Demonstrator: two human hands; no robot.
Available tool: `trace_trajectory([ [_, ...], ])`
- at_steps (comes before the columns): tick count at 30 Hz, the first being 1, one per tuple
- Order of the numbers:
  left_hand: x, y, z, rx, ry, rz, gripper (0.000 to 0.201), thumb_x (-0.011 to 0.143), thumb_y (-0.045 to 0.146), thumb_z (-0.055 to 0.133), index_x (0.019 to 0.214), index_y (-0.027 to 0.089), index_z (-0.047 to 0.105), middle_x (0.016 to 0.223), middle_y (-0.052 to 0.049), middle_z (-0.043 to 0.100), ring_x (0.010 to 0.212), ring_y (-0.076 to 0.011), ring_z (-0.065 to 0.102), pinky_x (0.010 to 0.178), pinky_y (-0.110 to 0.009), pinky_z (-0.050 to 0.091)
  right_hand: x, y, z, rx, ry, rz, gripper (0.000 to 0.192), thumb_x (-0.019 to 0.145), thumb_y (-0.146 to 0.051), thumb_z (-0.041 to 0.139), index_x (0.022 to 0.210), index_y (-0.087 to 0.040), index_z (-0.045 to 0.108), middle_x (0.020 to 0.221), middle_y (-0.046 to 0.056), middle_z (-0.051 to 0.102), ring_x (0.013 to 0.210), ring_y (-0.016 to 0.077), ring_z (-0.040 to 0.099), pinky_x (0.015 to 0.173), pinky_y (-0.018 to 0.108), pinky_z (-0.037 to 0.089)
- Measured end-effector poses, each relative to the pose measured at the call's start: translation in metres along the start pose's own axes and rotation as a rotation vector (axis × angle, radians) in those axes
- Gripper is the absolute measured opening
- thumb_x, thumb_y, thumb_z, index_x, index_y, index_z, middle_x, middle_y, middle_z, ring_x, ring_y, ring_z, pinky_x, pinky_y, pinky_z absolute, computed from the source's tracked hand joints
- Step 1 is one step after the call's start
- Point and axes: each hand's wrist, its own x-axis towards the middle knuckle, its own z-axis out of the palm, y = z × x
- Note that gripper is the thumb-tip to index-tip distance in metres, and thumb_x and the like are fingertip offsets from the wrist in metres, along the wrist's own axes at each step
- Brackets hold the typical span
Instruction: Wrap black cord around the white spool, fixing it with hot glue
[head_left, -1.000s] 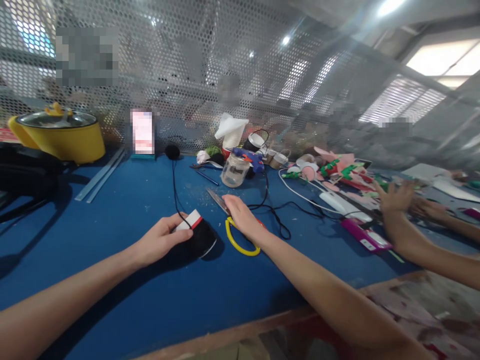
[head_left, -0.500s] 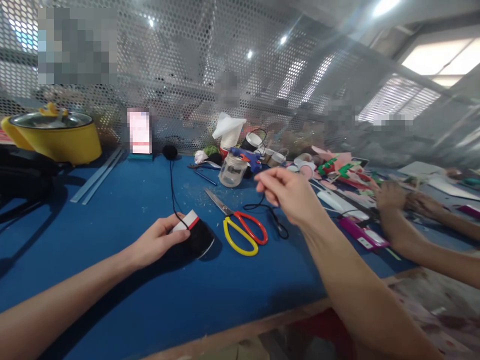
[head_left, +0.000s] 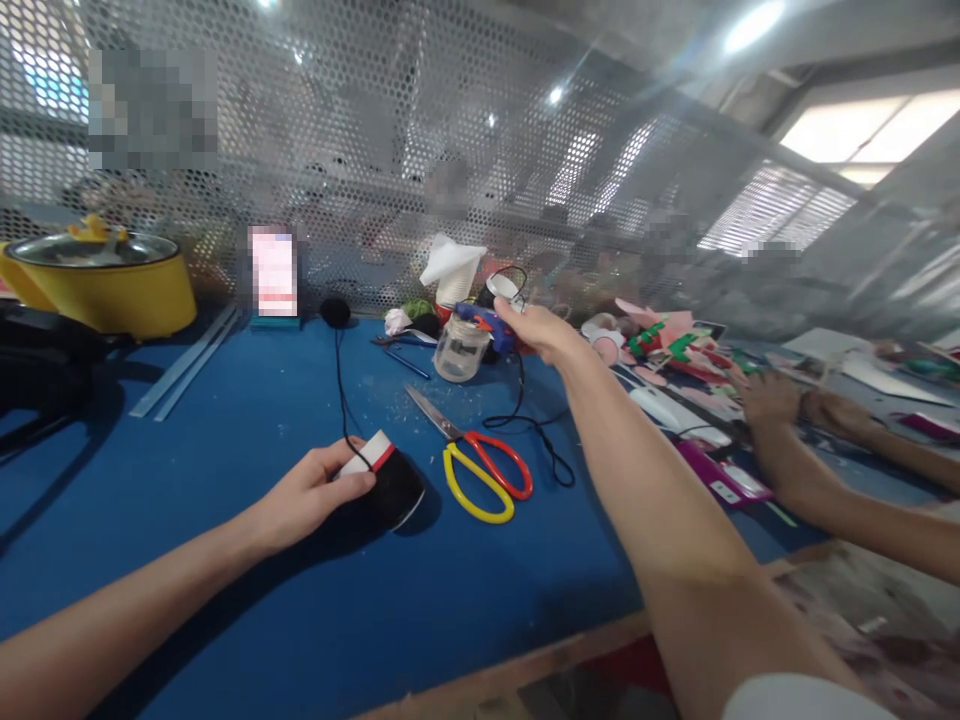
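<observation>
My left hand (head_left: pixel 319 490) is closed around a paper cup (head_left: pixel 396 488) lying on its side, mostly covered in black, with a white and red band bare at one end. A strand of black yarn (head_left: pixel 341 385) runs from the cup to a black yarn ball (head_left: pixel 335 312) at the back. My right hand (head_left: pixel 536 332) is at a blue glue gun (head_left: pixel 472 314) resting on a clear jar (head_left: pixel 459 350). Its thumb lies over the gun's handle; the other fingers are mostly hidden. Scissors (head_left: pixel 480 470) with red and yellow handles lie between my hands.
A yellow pot (head_left: pixel 142 290) and clear strips (head_left: pixel 184 365) are at the left, near a lit phone (head_left: pixel 274 275). A black cord (head_left: pixel 551 450) lies right of the scissors. Another person's hands (head_left: pixel 772 405) work at the right beside a purple box (head_left: pixel 720 472) and pink paper pieces.
My right hand has moved forward and left, from above the black cord to the glue gun's handle. My left hand still holds the cup in about the same place.
</observation>
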Motion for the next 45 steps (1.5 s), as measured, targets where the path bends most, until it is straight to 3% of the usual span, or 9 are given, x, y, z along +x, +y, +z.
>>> trace_trajectory([
  [5, 0.000, 0.000, -0.001, 0.000, -0.007, -0.011, 0.018, 0.069, 0.029, 0.056, 0.078, 0.015, 0.062, 0.081, -0.002, 0.059, 0.075, -0.0171, 0.053, 0.070, -0.027, 0.041, -0.001, 0.007, 0.011, 0.131, -0.201, 0.126, 0.027, 0.072, -0.035, 0.059, 0.056, -0.016, 0.050, 0.044, 0.004, 0.056, 0.039, 0.0126, 0.051, 0.037, 0.024, 0.040],
  [9, 0.000, 0.001, 0.001, 0.014, -0.021, 0.015, 0.017, 0.071, 0.029, 0.055, 0.078, 0.015, 0.061, 0.081, -0.001, 0.058, 0.077, -0.0169, 0.052, 0.074, -0.027, 0.040, -0.011, 0.007, 0.015, 0.250, -0.178, 0.117, 0.021, 0.076, -0.021, 0.056, 0.057, -0.014, 0.048, 0.041, -0.001, 0.053, 0.034, 0.0074, 0.046, 0.033, 0.018, 0.037],
  [15, 0.000, -0.002, -0.001, 0.099, 0.001, 0.061, 0.021, 0.074, 0.032, 0.051, 0.081, 0.014, 0.060, 0.083, -0.003, 0.057, 0.079, -0.0185, 0.052, 0.074, -0.028, 0.041, -0.048, 0.000, 0.015, 0.430, -0.121, -0.086, 0.008, 0.077, -0.014, 0.050, 0.069, -0.013, 0.053, 0.063, 0.001, 0.061, 0.050, 0.0055, 0.055, 0.049, 0.016, 0.046],
  [18, 0.001, -0.003, -0.004, 0.232, 0.018, 0.124, 0.022, 0.075, 0.032, 0.049, 0.080, 0.013, 0.059, 0.085, -0.004, 0.055, 0.080, -0.0186, 0.051, 0.075, -0.028, 0.040, -0.083, 0.001, 0.015, 0.516, -0.232, -0.286, 0.012, 0.071, -0.017, 0.058, 0.082, -0.013, 0.057, 0.083, 0.005, 0.064, 0.065, 0.0097, 0.060, 0.063, 0.022, 0.049],
  [20, 0.002, -0.003, -0.006, 0.291, 0.034, 0.170, 0.022, 0.075, 0.032, 0.048, 0.077, 0.012, 0.058, 0.084, -0.005, 0.055, 0.079, -0.0184, 0.050, 0.075, -0.028, 0.040, -0.108, 0.003, 0.016, 0.535, -0.318, -0.290, 0.021, 0.068, -0.020, 0.062, 0.086, -0.013, 0.056, 0.087, 0.005, 0.064, 0.066, 0.0109, 0.060, 0.063, 0.024, 0.049],
  [24, 0.003, -0.005, -0.008, 0.319, 0.081, 0.147, 0.026, 0.074, 0.034, 0.047, 0.081, 0.011, 0.057, 0.081, -0.005, 0.056, 0.075, -0.0186, 0.051, 0.073, -0.030, 0.041, -0.143, 0.011, 0.020, 0.434, -0.479, -0.197, 0.019, 0.070, -0.026, 0.060, 0.084, -0.013, 0.058, 0.060, -0.001, 0.060, 0.051, 0.0087, 0.055, 0.052, 0.021, 0.046],
  [28, 0.004, -0.008, -0.008, 0.280, 0.093, 0.082, 0.029, 0.075, 0.036, 0.046, 0.085, 0.011, 0.057, 0.072, -0.003, 0.058, 0.073, -0.0192, 0.052, 0.070, -0.031, 0.042, -0.155, 0.016, 0.022, 0.254, -0.558, -0.195, 0.017, 0.073, -0.030, 0.056, 0.066, -0.014, 0.054, 0.046, -0.003, 0.051, 0.042, 0.0074, 0.048, 0.044, 0.019, 0.040],
  [34, 0.004, -0.010, -0.007, 0.273, 0.105, 0.058, 0.030, 0.074, 0.038, 0.046, 0.083, 0.011, 0.056, 0.070, -0.002, 0.055, 0.068, -0.0168, 0.050, 0.065, -0.029, 0.041, -0.168, 0.014, 0.020, 0.013, -0.514, -0.313, 0.019, 0.076, -0.034, 0.051, 0.067, -0.017, 0.052, 0.041, -0.006, 0.044, 0.037, 0.0081, 0.044, 0.041, 0.020, 0.038],
  [45, 0.005, -0.008, -0.006, 0.289, 0.098, 0.060, 0.028, 0.076, 0.038, 0.045, 0.081, 0.012, 0.053, 0.071, -0.001, 0.053, 0.065, -0.0142, 0.048, 0.063, -0.027, 0.041, -0.178, 0.010, 0.021, -0.267, -0.403, -0.508, 0.018, 0.077, -0.028, 0.049, 0.064, -0.017, 0.054, 0.043, -0.004, 0.051, 0.042, 0.0110, 0.049, 0.046, 0.022, 0.042],
])
